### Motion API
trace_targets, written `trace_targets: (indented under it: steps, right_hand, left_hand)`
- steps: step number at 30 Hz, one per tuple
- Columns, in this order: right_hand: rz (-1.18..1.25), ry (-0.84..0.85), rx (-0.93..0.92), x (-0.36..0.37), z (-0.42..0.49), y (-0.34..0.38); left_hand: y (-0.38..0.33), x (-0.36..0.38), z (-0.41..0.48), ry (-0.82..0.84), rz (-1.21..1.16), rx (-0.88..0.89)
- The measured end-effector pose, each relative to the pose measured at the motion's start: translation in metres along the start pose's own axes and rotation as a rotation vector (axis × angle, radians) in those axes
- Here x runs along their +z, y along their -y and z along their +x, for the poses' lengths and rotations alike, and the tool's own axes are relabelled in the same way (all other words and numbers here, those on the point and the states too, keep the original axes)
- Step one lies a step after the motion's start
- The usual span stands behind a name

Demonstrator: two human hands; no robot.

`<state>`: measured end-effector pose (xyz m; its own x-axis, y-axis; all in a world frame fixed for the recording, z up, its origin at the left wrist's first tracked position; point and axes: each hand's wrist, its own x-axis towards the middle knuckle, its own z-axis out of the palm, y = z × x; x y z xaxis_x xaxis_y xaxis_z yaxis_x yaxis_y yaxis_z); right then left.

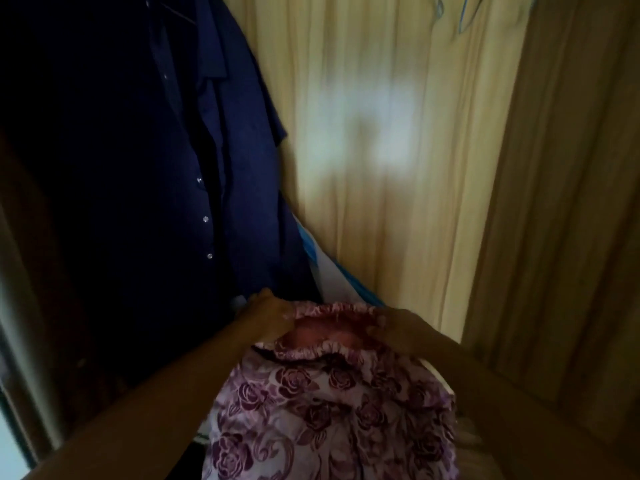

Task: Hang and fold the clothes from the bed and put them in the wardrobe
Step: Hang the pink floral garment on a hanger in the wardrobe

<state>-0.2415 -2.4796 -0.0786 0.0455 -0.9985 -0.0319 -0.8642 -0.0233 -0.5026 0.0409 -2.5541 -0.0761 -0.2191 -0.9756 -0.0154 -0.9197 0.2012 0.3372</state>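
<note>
Both hands held a rose-print garment by its elastic waistband. The left hand and right hand had fingers clamped on it. A navy shirt hung beside.

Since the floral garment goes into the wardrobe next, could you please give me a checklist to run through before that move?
1. Left hand grip on the waistband: ok, fingers curled round it.
2. Right hand grip on the waistband: ok.
3. Floral garment folded or on a hanger: not ok, it hangs loose.
4. Navy shirt hanging: ok.
5. Room beside the shirt: cannot tell, too dark.
</note>
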Motion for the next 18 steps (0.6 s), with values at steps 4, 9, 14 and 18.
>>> trace_targets:
  steps: [4, 9, 14, 18]
  right_hand:
    - [-0.16, -0.032, 0.037, -0.07, -0.013, 0.02]
    - [-0.22, -0.176, -0.004, -0.165, -0.049, 0.06]
    - [-0.219, -0.588, -0.036, -0.251, -0.077, 0.094]
    - [-0.177, -0.857, -0.054, -0.304, -0.102, 0.116]
  left_hand:
    - [-0.03, -0.058, -0.012, -0.048, -0.108, 0.116]
    - [-0.079, -0.14, -0.02, -0.142, -0.109, 0.291]
    - [-0.137, -0.222, -0.044, -0.3, -0.159, 0.43]
    - [-0.174, -0.274, -0.07, -0.43, -0.163, 0.546]
